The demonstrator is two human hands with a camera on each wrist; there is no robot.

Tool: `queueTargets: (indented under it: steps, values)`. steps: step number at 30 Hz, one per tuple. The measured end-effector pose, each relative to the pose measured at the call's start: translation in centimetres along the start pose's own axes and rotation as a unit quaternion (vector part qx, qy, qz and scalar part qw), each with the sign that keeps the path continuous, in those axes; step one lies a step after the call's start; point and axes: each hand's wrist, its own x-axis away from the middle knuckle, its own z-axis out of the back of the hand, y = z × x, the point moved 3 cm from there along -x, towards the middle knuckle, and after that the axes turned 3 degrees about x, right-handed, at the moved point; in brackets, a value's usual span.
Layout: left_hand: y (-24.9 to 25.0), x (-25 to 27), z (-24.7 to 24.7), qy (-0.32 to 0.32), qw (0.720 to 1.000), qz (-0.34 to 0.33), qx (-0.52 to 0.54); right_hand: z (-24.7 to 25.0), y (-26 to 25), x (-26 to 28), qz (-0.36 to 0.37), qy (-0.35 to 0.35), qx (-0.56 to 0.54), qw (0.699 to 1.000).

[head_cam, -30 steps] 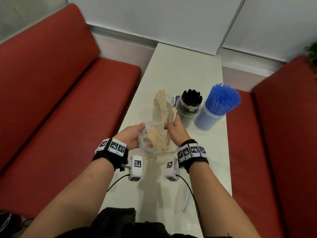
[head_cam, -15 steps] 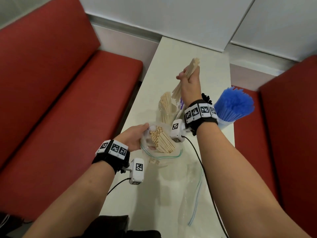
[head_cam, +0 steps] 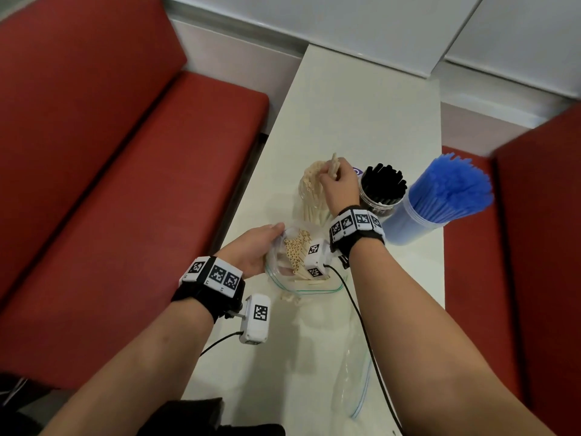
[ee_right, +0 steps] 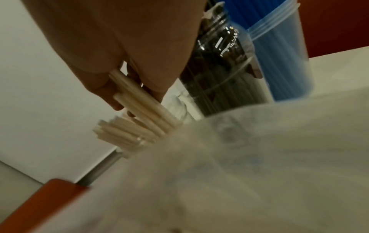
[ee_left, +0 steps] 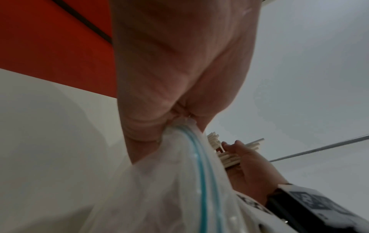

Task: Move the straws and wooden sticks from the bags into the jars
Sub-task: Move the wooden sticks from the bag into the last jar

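White table (head_cam: pixel 361 121): right hand (head_cam: pixel 339 187) grips sticks (head_cam: pixel 334 163) over the jar (head_cam: pixel 306 199), left hand (head_cam: pixel 254 251) pinches the bag (head_cam: pixel 283 278); lower them upright, then release

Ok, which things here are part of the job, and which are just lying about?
In the job:
- right hand, gripping beige straws
- left hand, holding the bag open
- straws in the bag
- clear jar
- black-straw jar
- blue-straw jar

Lying about:
- flat bag near the table edge
- red benches
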Motion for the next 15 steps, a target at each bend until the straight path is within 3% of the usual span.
queueTargets:
  steps: [3, 8, 12, 15]
  values:
    - [-0.1, 0.2, -0.3, -0.004, 1.0, -0.002, -0.003, 0.1, -1.2, 0.3, 0.043, 0.008, 0.002, 0.999]
    - [-0.3, 0.8, -0.5, 0.0, 1.0, -0.008, -0.008, -0.3, 0.2, 2.9, 0.11, -0.029, 0.128, 0.985]
    - [-0.8, 1.4, -0.3, 0.014, 1.0, -0.007, -0.012, -0.6, 1.7, 3.9, 0.093, -0.107, 0.231, 0.963]
    - [-1.1, 1.8, -0.2, 0.013, 1.0, -0.003, -0.011, 0.3, 0.7, 3.7, 0.102, -0.084, 0.24, 0.962]
